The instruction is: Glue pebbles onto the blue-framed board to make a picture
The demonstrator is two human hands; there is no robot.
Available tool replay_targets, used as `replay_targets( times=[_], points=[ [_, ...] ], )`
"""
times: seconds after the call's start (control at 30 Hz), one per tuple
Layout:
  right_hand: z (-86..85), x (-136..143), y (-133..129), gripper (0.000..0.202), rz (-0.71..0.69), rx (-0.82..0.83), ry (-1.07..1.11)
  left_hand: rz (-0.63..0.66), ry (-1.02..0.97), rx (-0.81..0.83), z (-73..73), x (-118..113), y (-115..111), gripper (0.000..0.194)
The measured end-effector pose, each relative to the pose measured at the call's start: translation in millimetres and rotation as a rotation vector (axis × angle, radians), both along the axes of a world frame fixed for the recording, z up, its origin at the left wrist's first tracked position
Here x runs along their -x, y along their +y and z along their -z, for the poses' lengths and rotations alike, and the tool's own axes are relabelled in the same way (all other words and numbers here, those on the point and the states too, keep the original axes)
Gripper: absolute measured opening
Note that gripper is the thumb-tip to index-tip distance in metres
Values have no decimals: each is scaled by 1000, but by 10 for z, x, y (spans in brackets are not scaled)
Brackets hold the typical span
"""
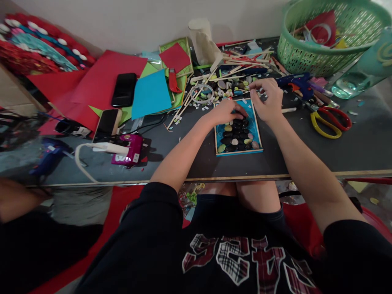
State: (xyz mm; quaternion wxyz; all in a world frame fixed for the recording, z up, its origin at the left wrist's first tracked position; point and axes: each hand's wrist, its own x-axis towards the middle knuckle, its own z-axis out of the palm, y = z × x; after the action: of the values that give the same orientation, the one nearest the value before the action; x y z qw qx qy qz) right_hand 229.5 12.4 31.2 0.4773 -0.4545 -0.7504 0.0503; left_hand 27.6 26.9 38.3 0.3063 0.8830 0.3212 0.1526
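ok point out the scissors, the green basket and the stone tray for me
scissors [332, 122]: head view, on the yellow and red handles
green basket [301, 57]: head view, on its latticed side wall
stone tray [218, 136]: head view, on the bare blue left edge

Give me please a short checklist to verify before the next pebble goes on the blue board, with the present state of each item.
1. Blue board lies flat on the table: ok.
2. Left hand rests on the board's upper part: ok.
3. Right hand is at the loose pebbles: ok.
4. A pebble is between the right fingers: cannot tell.
5. Free blue space remains on the board: ok, along the edges.
6. Scissors lie apart from both hands: ok.
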Motion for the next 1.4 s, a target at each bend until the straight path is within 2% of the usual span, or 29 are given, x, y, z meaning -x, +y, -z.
replay_targets(
  times=[0.1, 0.3, 0.47, 0.67, 0.9, 1.1, 1.27, 1.4],
  points=[
    [9, -10, 4, 29, -13, 21, -15, -71, 2, 27, 11, -35, -7, 20],
    [36, -25, 23, 28, -18, 11, -42, -84, -27, 43, 4, -96, -53, 17],
    [39, -21, 25, 29, -17, 0, -55, -175, -25, 26, 12, -115, -116, 20],
    [30, -17, 18, 28, -19, 15, -63, -201, -17, 2, 14, -80, -146, 20],
    [-2, 1, -5, 28, 12, 20, -78, -113, -63, -57, 57, -24, -94, 35],
    [-29, 12, -19, 35, -18, 32, -53, 24, 23, -80, 101, -44, -110, 30],
    [-42, 25, -17, 43, -26, 17, -20, -27, 18, -52, 102, -62, -108, 34],
    [-56, 38, -35, 41, 9, 15, -55, -44, 21, -68, 113, -69, -112, 33]
  ],
)
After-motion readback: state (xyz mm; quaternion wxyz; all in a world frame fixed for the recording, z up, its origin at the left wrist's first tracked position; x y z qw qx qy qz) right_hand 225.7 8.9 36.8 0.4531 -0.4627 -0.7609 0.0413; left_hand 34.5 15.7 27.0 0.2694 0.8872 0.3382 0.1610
